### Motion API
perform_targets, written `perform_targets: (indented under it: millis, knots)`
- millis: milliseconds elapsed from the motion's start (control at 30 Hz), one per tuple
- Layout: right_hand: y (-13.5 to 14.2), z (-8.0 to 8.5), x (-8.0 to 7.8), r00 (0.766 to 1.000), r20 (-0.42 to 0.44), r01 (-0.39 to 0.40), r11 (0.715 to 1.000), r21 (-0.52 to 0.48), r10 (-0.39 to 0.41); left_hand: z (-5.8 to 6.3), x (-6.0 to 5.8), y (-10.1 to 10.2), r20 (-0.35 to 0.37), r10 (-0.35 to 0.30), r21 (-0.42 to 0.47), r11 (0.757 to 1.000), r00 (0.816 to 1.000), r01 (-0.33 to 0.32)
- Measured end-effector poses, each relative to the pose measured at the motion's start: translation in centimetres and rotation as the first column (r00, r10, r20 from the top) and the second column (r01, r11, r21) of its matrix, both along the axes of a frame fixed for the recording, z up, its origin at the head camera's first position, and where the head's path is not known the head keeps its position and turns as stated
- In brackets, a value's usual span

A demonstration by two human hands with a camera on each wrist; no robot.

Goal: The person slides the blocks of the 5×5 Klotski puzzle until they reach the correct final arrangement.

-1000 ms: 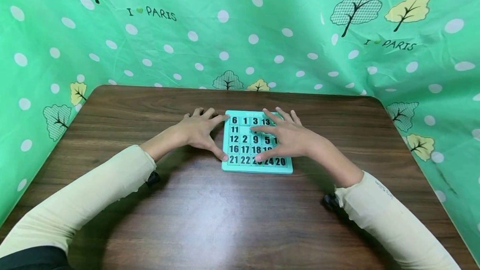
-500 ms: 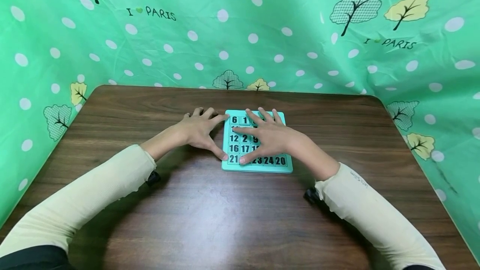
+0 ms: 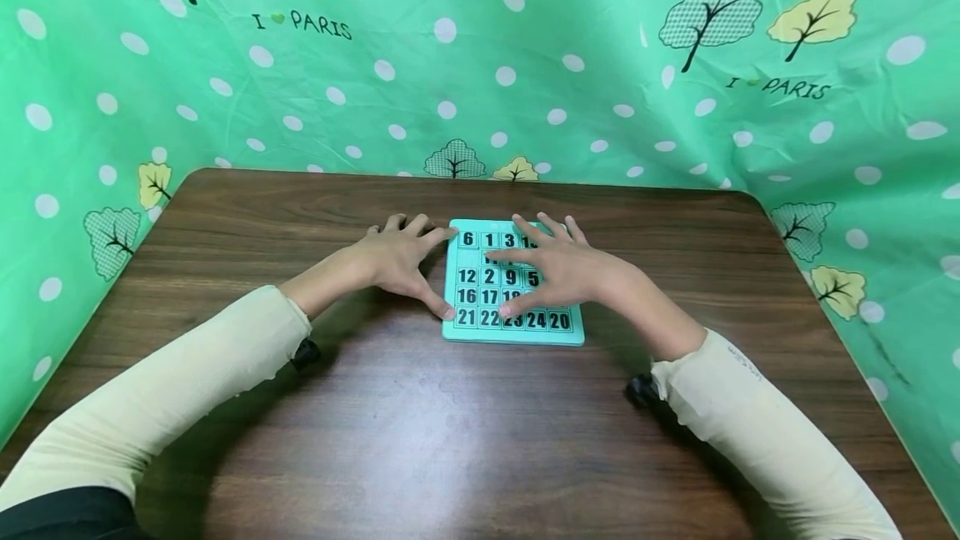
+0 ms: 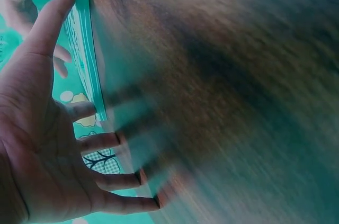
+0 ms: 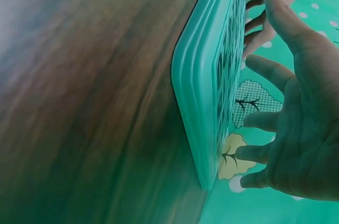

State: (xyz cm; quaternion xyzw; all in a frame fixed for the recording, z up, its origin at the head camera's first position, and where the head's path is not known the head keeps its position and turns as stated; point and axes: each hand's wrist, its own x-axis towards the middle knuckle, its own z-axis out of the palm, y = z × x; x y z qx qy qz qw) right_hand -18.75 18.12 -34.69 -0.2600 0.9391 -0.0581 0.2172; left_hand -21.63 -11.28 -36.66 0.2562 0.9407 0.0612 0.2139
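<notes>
A turquoise number slide puzzle [image 3: 467, 277] lies flat on the table, with rows of black-numbered tiles in its frame. My left hand [image 3: 393, 263] is spread at its left side, thumb at the near corner and index finger at the far corner. In the left wrist view, the thumb [image 4: 53, 17] lies straight against the puzzle's edge [image 4: 87, 33]. Over the tiles, my right hand [image 3: 573, 269] is spread, its index fingertip on a second-row tile, which it partly covers. The row's leftmost cell shows blank. The right wrist view has the right hand [image 5: 302, 123] beside the puzzle's thick rim [image 5: 198, 70].
The brown wood-grain table [image 3: 420, 423] extends around the puzzle. Behind it hangs a green dotted cloth [image 3: 480, 48] with printed trees. Pale sleeves [image 3: 217, 357] cover both forearms, and a black wrist device [image 3: 641, 390] shows beneath the right cuff.
My right hand moved left across the puzzle, then partly back right. The second-row tile 11 has slid right from the leftmost cell. My left hand has stayed in place.
</notes>
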Motion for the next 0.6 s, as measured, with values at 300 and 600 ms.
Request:
perform_targets:
  millis: [300, 600]
  knots:
    - [-1.9, -0.4, -1.4, 1.0, -0.002, -0.001, 1.0, -0.029, 0.001, -0.2, 0.1, -0.2, -0.034, -0.011, -0.007, 1.0, 0.999, 0.011]
    - [-2.8, -0.7, -2.3, 1.0, 0.008, 0.011, 1.0, 0.028, -0.011, -0.4, 0.1, -0.3, -0.036, -0.002, -0.001, 1.0, 0.999, 0.002]
